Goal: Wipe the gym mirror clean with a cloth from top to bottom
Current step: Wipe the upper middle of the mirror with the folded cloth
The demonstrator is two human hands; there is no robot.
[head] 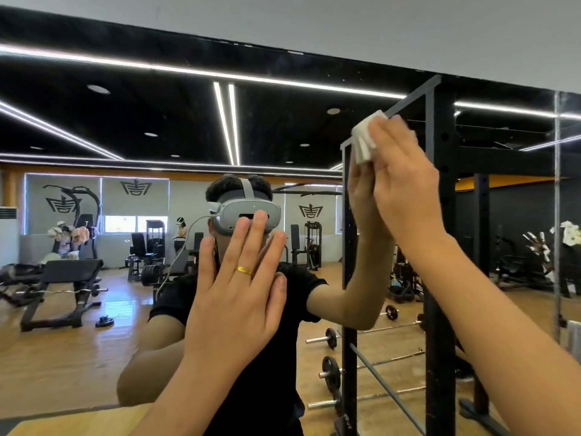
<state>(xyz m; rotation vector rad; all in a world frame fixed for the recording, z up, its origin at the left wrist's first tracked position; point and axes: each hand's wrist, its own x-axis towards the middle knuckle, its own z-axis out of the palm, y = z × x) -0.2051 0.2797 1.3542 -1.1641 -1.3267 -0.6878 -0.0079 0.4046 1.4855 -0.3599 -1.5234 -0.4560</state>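
The gym mirror (pixel 132 121) fills the wall in front of me and reflects the gym and a person wearing a headset. My right hand (pixel 405 184) is raised high on the right, straight fingers pressing a white cloth (pixel 364 140) flat against the glass; the cloth sticks out past my fingertips. My left hand (pixel 239 284), wearing a gold ring, rests flat on the mirror lower down at the centre with fingers spread and holds nothing.
A black squat rack (pixel 440 278) stands close to the mirror on the right, its upright just behind my right forearm. The grey wall (pixel 377 23) runs above the mirror's top edge. A seam (pixel 557 215) between mirror panels runs down the far right.
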